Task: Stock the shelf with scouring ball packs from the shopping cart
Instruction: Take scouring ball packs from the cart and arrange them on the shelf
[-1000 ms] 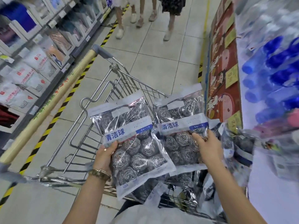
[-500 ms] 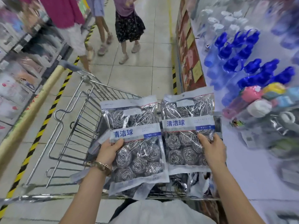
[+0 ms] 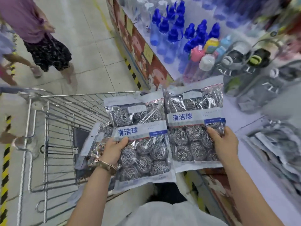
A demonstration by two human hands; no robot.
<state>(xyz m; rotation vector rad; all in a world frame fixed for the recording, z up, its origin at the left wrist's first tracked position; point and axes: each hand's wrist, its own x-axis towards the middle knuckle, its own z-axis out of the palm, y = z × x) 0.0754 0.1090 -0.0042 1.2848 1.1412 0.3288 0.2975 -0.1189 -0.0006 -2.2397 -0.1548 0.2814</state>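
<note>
I hold two clear packs of steel scouring balls with blue-and-white labels, side by side. My left hand (image 3: 114,149) grips the left pack (image 3: 143,154) by its left edge, above the cart's right side. My right hand (image 3: 225,144) grips the right pack (image 3: 190,137) by its right edge, over the edge of the white shelf (image 3: 254,160). More scouring ball packs (image 3: 92,149) lie in the wire shopping cart (image 3: 53,128) under my left hand. A blurred stack of similar packs (image 3: 280,144) lies on the shelf at the right.
Blue-capped spray bottles (image 3: 175,31) and coloured bottles (image 3: 206,53) stand at the back of the shelf, with packaged grey goods (image 3: 254,75) beside them. Two people (image 3: 37,38) stand in the tiled aisle beyond the cart. Yellow-black floor tape (image 3: 4,168) runs along the left.
The view has swung right toward the shelf. Both packs have moved right with my hands, the right one now over the shelf edge. The people in the aisle appear closer.
</note>
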